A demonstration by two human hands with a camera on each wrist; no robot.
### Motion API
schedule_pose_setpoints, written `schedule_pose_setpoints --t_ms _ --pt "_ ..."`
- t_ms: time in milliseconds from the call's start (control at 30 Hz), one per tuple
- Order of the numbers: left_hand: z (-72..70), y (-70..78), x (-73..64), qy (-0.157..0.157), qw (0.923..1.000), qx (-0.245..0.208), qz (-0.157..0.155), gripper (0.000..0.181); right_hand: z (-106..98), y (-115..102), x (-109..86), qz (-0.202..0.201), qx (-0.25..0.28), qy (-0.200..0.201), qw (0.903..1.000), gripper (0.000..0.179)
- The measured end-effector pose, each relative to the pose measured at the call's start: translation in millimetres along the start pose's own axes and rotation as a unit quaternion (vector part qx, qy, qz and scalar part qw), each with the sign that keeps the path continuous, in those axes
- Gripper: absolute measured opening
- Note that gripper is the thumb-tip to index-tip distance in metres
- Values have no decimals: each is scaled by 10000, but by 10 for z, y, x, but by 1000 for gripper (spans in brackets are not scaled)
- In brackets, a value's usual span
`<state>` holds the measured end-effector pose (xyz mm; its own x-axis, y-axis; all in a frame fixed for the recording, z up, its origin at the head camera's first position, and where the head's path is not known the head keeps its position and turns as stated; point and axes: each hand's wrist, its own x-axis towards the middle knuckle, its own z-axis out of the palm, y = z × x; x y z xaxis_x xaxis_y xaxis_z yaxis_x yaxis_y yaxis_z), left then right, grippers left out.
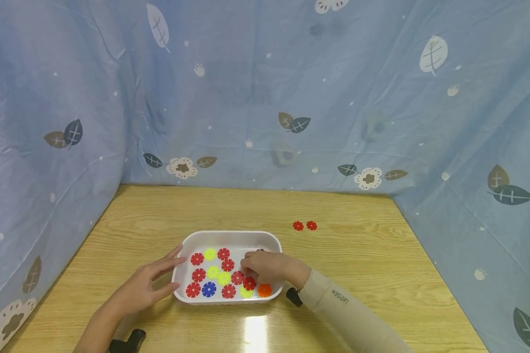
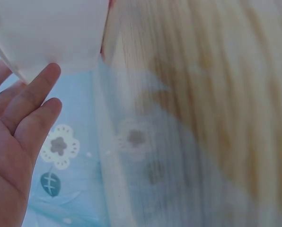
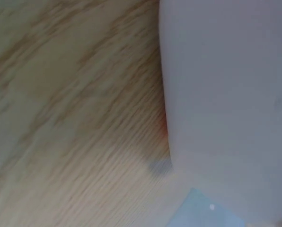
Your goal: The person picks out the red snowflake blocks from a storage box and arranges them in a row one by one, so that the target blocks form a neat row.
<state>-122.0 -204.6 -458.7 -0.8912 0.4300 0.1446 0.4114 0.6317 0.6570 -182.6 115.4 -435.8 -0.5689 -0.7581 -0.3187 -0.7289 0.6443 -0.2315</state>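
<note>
While the left hand (image 1: 146, 286) lies at the left end of a white tray (image 1: 234, 237), lower middle of the head view, the right hand (image 1: 270, 267) reaches over the tray's right end and down inside. Left fingers fairly straight, set wide of the thumb, tips touching the rim. Right fingers bent downward among the pieces; cannot tell whether they pinch one, the tips being hidden.

Pieces are flat notched discs, scattered over the tray floor. Mostly red, e.g. a red disc (image 1: 193, 289) in the near left corner; beside it a blue disc (image 1: 209, 289). Yellow ones between, among them a yellow disc (image 1: 213, 272) left of centre. An orange disc (image 1: 265, 290) in the near right corner, just below the right hand. Next to it a darker red disc (image 1: 249, 283) partly overlaps a yellow one.

Beyond the tray, right of centre, two red discs (image 1: 311, 225) lie side by side on the wood-grain table (image 1: 357, 245). Pale sleeve (image 1: 349, 311) with small lettering on the right arm. Blue leaf-and-flower cloth (image 1: 247, 88) behind. Right wrist view: tray wall and table, both blurred.
</note>
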Motion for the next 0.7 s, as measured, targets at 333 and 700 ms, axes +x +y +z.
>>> schedule_pose_setpoints --t_ms 333,700 --pt "5 1 4 35 10000 -8 58 50 -10 17 23 -214 341 -203 9990 26" --pt "9 6 -1 39 10000 -20 21 50 34 -20 19 -207 64 -175 9996 28"
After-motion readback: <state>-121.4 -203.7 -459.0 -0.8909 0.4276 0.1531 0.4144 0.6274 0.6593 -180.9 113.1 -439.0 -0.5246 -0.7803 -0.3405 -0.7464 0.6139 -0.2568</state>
